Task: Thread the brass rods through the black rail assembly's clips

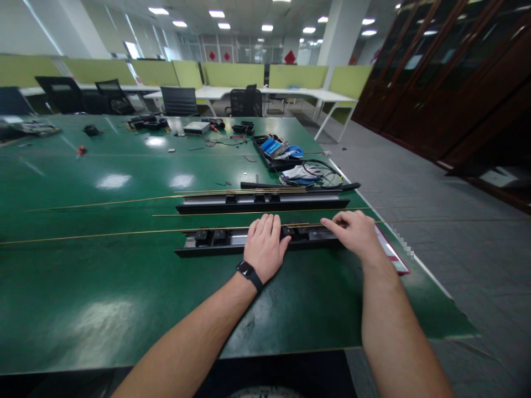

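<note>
A long black rail [232, 251] with a pale metal channel lies across the table in front of me. Several small black blocks [219, 236] sit in its channel. My left hand [265, 246] rests across the middle of the rail, fingers stretched out flat and thumb beside a block. Along the rail's far side runs a thin brass-coloured rod [124, 233], reaching far to the left. My right hand [354, 229] is at the rail's right end, thumb and forefinger pinched on the rod; the fingertips are partly hidden.
Behind lies a second black rail [290, 204] with more thin rods [244, 191] on it. Farther back are a black tray [265, 152] of blue packets, gloves [301, 174] and black cables. A red-edged sheet [392, 251] lies by the table's right edge. Tools and small parts lie across the green table [103, 287].
</note>
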`<state>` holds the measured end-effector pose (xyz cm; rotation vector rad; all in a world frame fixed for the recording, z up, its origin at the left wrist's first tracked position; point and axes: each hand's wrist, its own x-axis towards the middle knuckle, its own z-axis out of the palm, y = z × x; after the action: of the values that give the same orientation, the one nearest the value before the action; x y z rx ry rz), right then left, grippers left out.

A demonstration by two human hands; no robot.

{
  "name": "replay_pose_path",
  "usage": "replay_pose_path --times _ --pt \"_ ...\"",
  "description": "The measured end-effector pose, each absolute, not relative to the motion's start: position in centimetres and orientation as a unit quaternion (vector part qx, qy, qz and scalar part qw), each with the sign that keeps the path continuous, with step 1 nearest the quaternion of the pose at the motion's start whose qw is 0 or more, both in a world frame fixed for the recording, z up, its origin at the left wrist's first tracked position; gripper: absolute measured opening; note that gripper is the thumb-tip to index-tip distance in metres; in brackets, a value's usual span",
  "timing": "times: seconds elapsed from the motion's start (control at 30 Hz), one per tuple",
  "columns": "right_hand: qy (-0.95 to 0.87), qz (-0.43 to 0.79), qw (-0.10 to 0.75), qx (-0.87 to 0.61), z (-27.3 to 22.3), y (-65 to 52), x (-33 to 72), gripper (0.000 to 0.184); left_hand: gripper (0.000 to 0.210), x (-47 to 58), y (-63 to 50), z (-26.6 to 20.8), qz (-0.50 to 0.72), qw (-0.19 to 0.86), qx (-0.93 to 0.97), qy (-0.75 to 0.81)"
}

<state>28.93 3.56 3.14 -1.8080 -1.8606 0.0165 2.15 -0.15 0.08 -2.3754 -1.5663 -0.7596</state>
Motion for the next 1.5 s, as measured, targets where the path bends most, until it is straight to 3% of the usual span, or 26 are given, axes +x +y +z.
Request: replay_pose_path --times 0.27,0.73,1.07,1.33,1.5 --pt "-0.690 0.002 0.262 -0.675 3.1 3.5 29.7 0.063 0.057 2.1 -0.3 0.2 -0.260 0.098 -0.803 -0.527" --pt "-0.696 -0.037 0.215 -0.684 3.9 3.0 28.9 0.050 0.055 2.1 -0.5 0.3 -0.261 0.101 -0.804 -0.525" --pt "-0.713 -0.064 0.172 -0.676 3.8 3.0 26.7 0.067 0.052 2.1 -0.5 0.3 -0.254 0.113 -0.807 -0.521" --pt "-0.724 -0.049 0.207 -0.656 3.3 3.2 26.5 0.065 0.052 2.2 -0.5 0.3 -0.254 0.115 -0.806 -0.522" --pt "-0.735 -0.023 0.186 -0.652 3.4 3.6 26.7 0.066 0.053 2.0 -0.6 0.5 -0.255 0.113 -0.806 -0.522"
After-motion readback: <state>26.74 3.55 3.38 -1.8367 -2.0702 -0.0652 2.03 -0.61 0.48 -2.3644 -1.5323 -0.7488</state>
